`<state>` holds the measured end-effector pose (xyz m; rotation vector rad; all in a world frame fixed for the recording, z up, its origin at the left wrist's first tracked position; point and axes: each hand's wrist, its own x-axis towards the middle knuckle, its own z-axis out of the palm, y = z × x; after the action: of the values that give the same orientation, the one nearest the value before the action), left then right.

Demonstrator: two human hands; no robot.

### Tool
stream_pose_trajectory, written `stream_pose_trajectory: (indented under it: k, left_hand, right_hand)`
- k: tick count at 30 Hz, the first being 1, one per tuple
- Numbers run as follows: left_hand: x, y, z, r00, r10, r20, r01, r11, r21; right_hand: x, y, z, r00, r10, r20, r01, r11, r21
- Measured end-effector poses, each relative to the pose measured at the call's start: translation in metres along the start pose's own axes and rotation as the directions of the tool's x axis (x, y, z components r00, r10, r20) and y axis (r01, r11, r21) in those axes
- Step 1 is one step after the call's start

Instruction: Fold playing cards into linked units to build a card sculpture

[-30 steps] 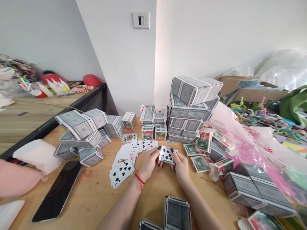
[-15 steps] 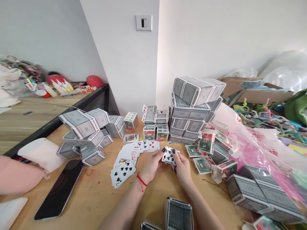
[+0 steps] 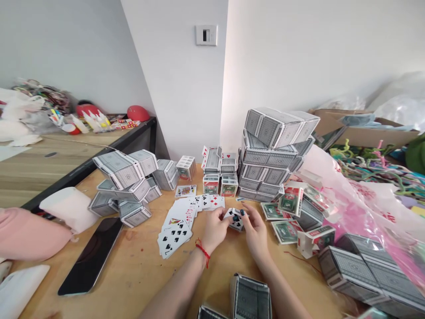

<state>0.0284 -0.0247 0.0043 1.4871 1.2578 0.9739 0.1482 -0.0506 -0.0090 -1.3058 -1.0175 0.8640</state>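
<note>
A playing card (image 3: 234, 224) with black spades is pinched in my left hand (image 3: 215, 228), whose dark-nailed thumb lies across its face. My right hand (image 3: 256, 230) is at the card's right edge, thumb tip beside it and index finger lifted apart. Left of my hands, a fan of loose playing cards (image 3: 175, 237) lies on the wooden table (image 3: 139, 270), a seven of spades at its front. Just beyond, a king card (image 3: 186, 191) lies face up. Two blocks folded from cards (image 3: 251, 296) stand between my forearms.
Stacked card blocks rise at the left (image 3: 119, 170) and right (image 3: 265, 155). Green card boxes (image 3: 287, 231) lie right of my hands, near a pink plastic bag (image 3: 352, 195). A black phone (image 3: 91, 257) lies left. Beyond it is another table (image 3: 79, 150) with glue bottles.
My left thumb has moved right, over the card's face. My right hand has loosened, its index finger now raised away from the thumb. The whole view has shifted slightly.
</note>
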Motion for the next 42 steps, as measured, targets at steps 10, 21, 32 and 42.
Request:
stream_pose_trajectory:
  k: [10, 21, 32, 42]
  left_hand:
    - [0.000, 0.002, -0.003, 1.000, 0.016, -0.027, -0.014, 0.998, 0.067]
    - [-0.006, 0.004, -0.001, 0.997, 0.076, -0.018, -0.071, 0.978, 0.197]
    - [-0.008, 0.004, 0.001, 0.995, 0.079, -0.068, -0.072, 0.992, 0.102]
    - [-0.011, 0.009, 0.004, 1.000, -0.026, -0.012, 0.024, 0.981, -0.190]
  right_hand:
    - [0.000, 0.002, -0.001, 0.999, 0.038, 0.031, -0.037, 0.998, -0.059]
    - [-0.005, 0.005, 0.006, 0.981, 0.077, 0.179, -0.079, 0.997, 0.003]
    - [-0.009, -0.004, 0.010, 0.931, 0.201, 0.305, -0.253, 0.957, 0.141]
    - [-0.006, 0.002, 0.007, 0.988, 0.144, 0.061, -0.152, 0.977, 0.149]
